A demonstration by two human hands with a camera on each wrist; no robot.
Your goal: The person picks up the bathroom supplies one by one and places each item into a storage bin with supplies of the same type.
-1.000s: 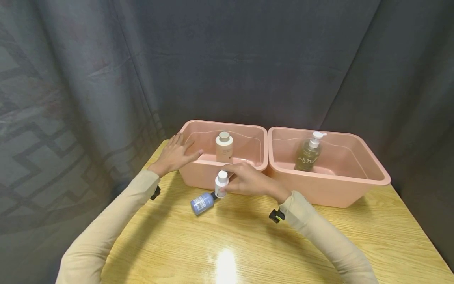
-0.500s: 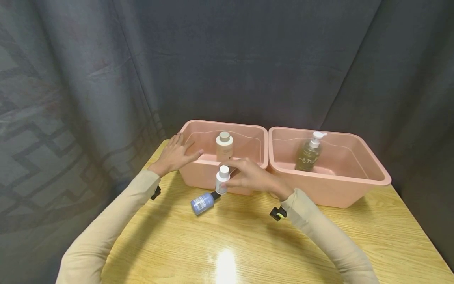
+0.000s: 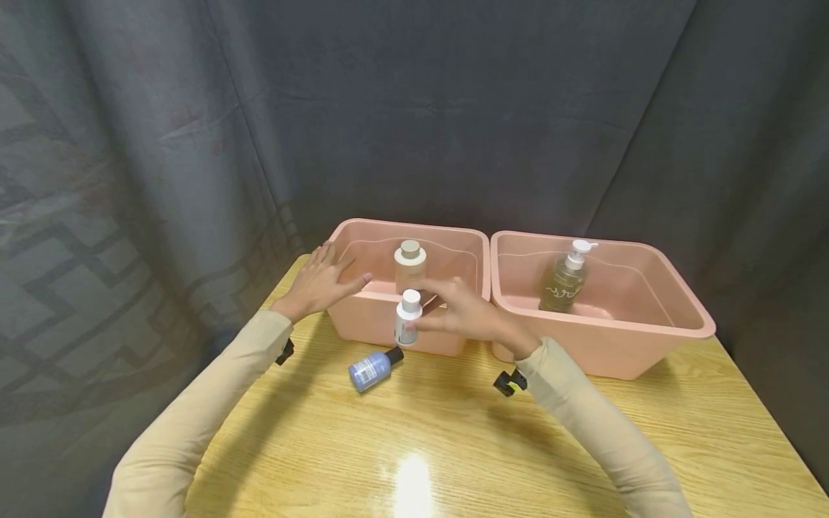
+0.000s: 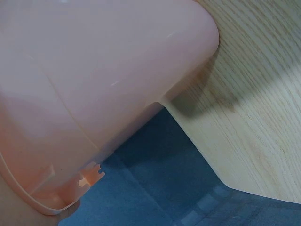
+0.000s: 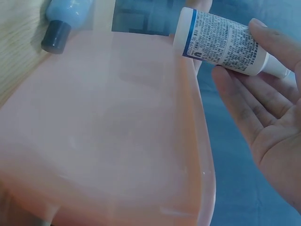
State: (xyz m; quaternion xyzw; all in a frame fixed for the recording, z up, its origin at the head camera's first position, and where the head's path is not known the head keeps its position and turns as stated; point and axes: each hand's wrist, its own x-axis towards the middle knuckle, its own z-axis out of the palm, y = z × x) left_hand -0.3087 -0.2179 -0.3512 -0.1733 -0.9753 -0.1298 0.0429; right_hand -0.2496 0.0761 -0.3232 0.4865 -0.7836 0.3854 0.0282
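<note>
My right hand [image 3: 463, 313] pinches a small white bottle [image 3: 408, 320] between thumb and fingers, in front of the left pink bin [image 3: 363, 316]. In the right wrist view the bottle [image 5: 221, 40] shows dense printed text and a blue band, beside the bin's rim [image 5: 207, 188]. My left hand [image 3: 317, 284] lies with straight, spread fingers on the left corner of that bin's rim. A blue bottle [image 3: 370, 370] with a black cap lies on its side on the table below the white one. Inside the left bin stands a cream bottle [image 3: 410, 270] with a beige cap.
A second pink bin [image 3: 602, 349] stands to the right, close against the first. In it is a greenish pump bottle [image 3: 562, 288] with a white pump. Both bins sit on a wooden table [image 3: 324, 439]. A dark curtain [image 3: 453, 108] hangs behind.
My right hand has lifted the white bottle upward from near the table toward the left bin's front rim, uncovering the blue bottle's black cap. My left hand stays where it was.
</note>
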